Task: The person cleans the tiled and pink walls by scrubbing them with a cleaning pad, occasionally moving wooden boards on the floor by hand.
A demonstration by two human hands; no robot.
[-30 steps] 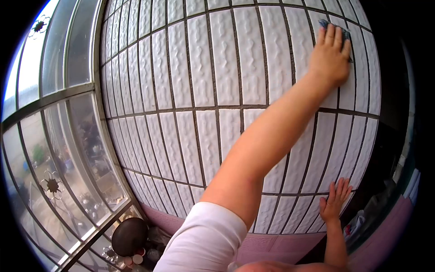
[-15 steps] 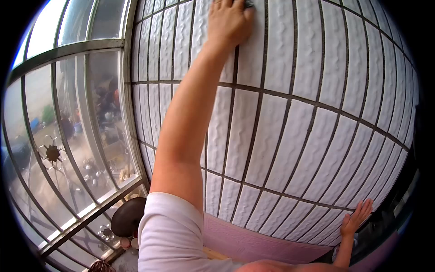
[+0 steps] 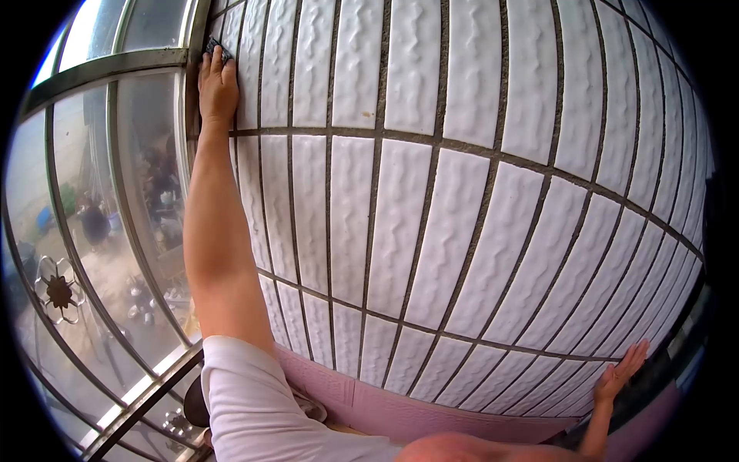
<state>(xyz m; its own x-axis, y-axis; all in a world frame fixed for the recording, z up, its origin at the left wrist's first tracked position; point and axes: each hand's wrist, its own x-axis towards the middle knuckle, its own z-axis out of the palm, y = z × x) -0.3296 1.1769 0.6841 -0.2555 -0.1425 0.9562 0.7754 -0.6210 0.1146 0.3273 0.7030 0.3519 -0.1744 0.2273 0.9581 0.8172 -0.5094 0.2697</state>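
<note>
My left hand (image 3: 219, 88) is stretched up to the top left of the white tiled wall (image 3: 404, 223), right beside the metal window frame. Under its fingertips is a small dark, crumpled pad (image 3: 222, 49), mostly covered, pressed against the tiles; its exact kind is hard to make out. Low at the right, my right hand (image 3: 622, 372) rests against the wall's right edge with its fingers stretched out, holding nothing. The tiles are wavy, with dark grout lines between them, and one tile near the top bears a small brownish spot.
A barred window (image 3: 115, 215) with a metal flower ornament (image 3: 58, 292) fills the left side. Blurred items lie behind its panes. Pink tiles (image 3: 369, 400) run along the wall's base, and a dark round object (image 3: 195, 404) shows at the lower left.
My left hand has swept left with the dark pad, from the upper middle of the wall to the window frame. The view has shifted somewhat. My right hand stays at the wall's right edge.
</note>
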